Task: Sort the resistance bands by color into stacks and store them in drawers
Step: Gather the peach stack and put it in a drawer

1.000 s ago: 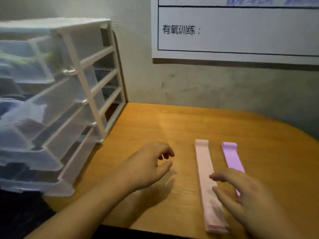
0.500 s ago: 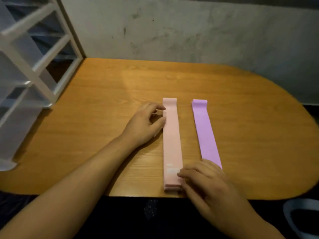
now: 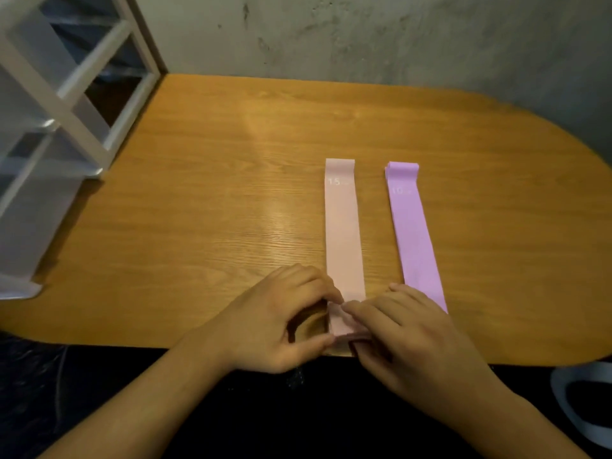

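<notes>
**Both grips on the near end of the pink bands**

The left grip (image 3: 281, 319) is closed on the near end of the pink stack (image 3: 342, 233). Its forefinger curls over the top and its thumb presses in at the stack's lower left corner, leaving a hollow between palm and desk. The right grip (image 3: 407, 336) meets it from the 3 o'clock side. Its fingers lie across the same end and its thumb is tucked under the bands at the desk's front edge, so this grip too pinches the pink stack. The fingertips of the two almost touch on top of the bands.

From there the pink stack lies flat and straight towards 12 o'clock, its far end marked "15". At its 3 o'clock, near but not touching, lies the purple stack (image 3: 414, 236), almost parallel, marked "10" at the far end. Its near end passes just behind the right grip's knuckles.

Both stacks rest on the desk (image 3: 231, 193), a wooden top with a rounded right end. At 10 o'clock the drawer unit (image 3: 66, 104) stands on the desk's left end, a white frame with clear plastic drawers. I cannot tell what is inside them. A scuffed grey wall (image 3: 364, 34) runs along 12 o'clock. Down at 4 o'clock, below the desk's edge, there is a pale curved object (image 3: 583, 402) that I cannot make out.
</notes>
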